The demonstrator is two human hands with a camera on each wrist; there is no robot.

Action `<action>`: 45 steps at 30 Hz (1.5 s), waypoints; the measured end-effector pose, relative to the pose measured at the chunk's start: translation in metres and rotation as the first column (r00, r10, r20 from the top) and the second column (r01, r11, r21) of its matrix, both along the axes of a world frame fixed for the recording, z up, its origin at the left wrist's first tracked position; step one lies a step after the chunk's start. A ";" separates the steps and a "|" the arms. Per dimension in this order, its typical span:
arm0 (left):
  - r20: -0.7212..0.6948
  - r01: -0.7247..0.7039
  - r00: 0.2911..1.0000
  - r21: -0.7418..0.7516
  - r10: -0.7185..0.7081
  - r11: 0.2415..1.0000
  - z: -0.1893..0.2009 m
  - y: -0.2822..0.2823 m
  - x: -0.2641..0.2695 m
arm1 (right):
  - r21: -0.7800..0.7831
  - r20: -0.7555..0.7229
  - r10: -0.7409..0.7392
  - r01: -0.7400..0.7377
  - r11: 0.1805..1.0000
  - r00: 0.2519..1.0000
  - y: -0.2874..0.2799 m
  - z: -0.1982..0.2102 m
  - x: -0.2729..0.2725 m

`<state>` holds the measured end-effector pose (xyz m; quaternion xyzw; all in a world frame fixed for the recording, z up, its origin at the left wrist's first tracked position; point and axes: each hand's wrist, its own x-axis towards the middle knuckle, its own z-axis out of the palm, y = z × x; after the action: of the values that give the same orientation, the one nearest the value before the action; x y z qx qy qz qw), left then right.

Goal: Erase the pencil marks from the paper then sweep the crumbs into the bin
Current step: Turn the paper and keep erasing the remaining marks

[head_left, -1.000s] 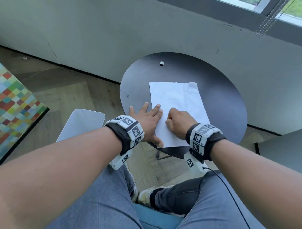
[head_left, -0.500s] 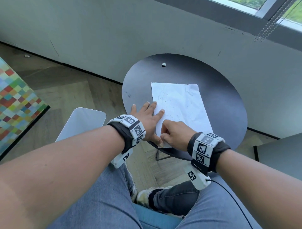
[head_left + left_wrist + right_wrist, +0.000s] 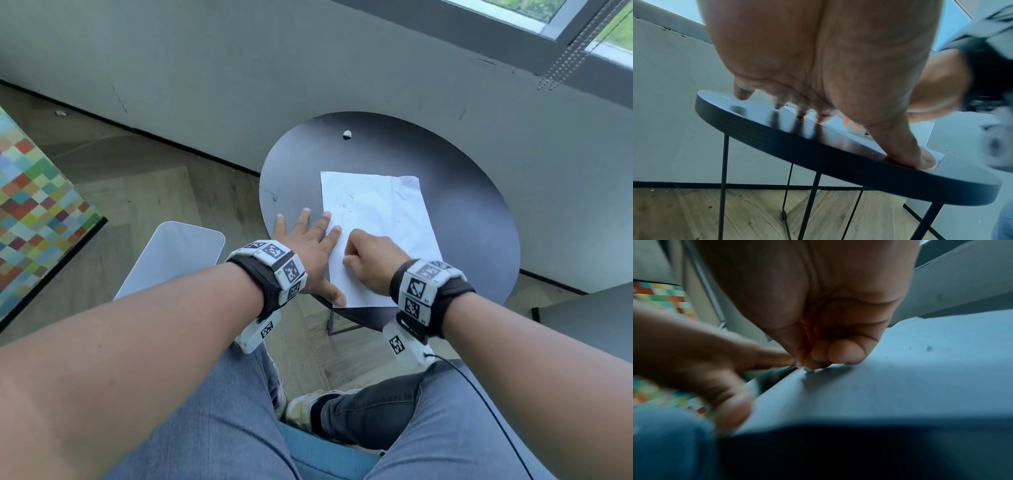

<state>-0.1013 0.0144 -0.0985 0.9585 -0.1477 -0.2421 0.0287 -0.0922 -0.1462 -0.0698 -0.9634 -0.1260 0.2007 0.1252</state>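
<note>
A white sheet of paper [image 3: 383, 212] with faint pencil marks [image 3: 344, 205] lies on a round black table [image 3: 479, 219]. My left hand [image 3: 308, 240] lies flat with fingers spread. Its fingertips and thumb press on the paper's left edge and near corner. My right hand [image 3: 368, 258] is curled into a fist on the near left part of the sheet. In the right wrist view its fingertips [image 3: 818, 363] pinch a small eraser [image 3: 808, 370] against the paper [image 3: 900, 378]. A white bin [image 3: 174, 257] stands on the floor left of the table.
A small white lump [image 3: 347, 134] sits at the table's far side. A grey wall runs close behind the table. A multicoloured checkered block [image 3: 34, 212] is at the far left, and a grey surface [image 3: 589, 315] at the right. My knees are below the table's near edge.
My right hand slid toward the near edge of the paper, then back up the sheet, still curled. The left hand has stayed pressed on the paper's left edge.
</note>
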 end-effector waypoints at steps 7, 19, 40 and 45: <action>-0.015 -0.007 1.000 0.000 0.007 1.000 -0.001 -0.001 0.000 | 0.010 -0.007 0.021 -0.021 1.000 1.000 -0.003 -0.002 -0.009; -0.026 0.005 1.000 0.005 -0.005 1.000 -0.002 -0.001 0.000 | 0.006 -0.005 -0.056 0.056 0.998 0.998 0.010 -0.001 -0.008; -0.025 -0.004 1.000 -0.011 0.003 1.000 0.001 0.001 -0.001 | 0.018 -0.057 0.037 -0.036 0.999 0.998 0.003 -0.003 -0.016; -0.044 -0.011 0.999 -0.001 0.011 1.000 0.004 -0.001 0.001 | 0.028 0.009 -0.034 0.033 0.999 0.999 0.003 0.000 0.003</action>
<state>-0.1007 0.0134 -0.0942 0.9538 -0.1417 -0.2629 0.0338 -0.0893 -0.1428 -0.0701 -0.9646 -0.1133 0.1921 0.1411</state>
